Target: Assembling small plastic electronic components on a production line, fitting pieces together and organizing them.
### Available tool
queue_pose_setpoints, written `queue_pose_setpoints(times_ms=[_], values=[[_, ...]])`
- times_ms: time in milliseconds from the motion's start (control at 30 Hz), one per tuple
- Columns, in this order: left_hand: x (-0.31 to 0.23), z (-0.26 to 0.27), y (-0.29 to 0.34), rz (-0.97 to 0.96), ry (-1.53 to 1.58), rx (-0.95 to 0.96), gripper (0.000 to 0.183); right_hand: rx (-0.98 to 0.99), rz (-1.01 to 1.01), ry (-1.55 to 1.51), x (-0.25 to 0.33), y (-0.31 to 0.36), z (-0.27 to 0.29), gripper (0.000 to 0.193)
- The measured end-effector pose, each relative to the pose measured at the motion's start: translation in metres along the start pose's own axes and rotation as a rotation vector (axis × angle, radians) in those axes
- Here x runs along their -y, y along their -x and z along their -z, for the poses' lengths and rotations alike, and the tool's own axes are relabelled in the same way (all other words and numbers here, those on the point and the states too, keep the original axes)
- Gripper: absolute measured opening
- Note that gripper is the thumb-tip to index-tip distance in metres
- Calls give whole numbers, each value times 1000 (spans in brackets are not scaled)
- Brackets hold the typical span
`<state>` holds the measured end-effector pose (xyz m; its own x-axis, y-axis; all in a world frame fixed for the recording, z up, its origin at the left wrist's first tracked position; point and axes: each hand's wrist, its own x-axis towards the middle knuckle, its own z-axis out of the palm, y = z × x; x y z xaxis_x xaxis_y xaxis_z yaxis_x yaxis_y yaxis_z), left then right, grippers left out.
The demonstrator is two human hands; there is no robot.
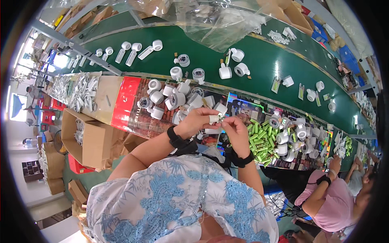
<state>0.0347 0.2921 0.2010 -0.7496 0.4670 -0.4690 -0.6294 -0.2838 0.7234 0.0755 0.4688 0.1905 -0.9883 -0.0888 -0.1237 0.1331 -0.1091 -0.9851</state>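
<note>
Close in front of my chest, my left hand and my right hand meet with bent, pinching fingers. Between their fingertips is a small white-and-silver part, mostly hidden, its kind too small to make out. A light wrap covers one finger of the left hand. Beyond and left of that hand lies a heap of round white plastic housings, some with clear round windows. Just right of my right hand, a pile of bright green cylinders, like battery cells, is spread on the table, with more white housings beside it.
A green conveyor belt runs across behind the table, carrying spaced-out white handheld units and loose housings. Bagged parts and an open cardboard box are at left. At right, a person in pink works at the same table.
</note>
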Motion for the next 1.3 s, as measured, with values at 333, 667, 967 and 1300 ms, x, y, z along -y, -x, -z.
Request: queue_pose_setpoints(times_ms=[333, 667, 967, 1300], values=[[-1, -6, 15, -189, -447, 56, 21, -46, 114, 309, 18, 20, -4, 6], [14, -16, 18, -487, -491, 79, 16, -256, 261, 336, 20, 34, -9, 7], [21, -45, 18, -412, -498, 114, 19, -107, 140, 183, 32, 35, 29, 9], [31, -65, -10, -165, -47, 52, 22, -182, 170, 122, 27, 38, 57, 7]])
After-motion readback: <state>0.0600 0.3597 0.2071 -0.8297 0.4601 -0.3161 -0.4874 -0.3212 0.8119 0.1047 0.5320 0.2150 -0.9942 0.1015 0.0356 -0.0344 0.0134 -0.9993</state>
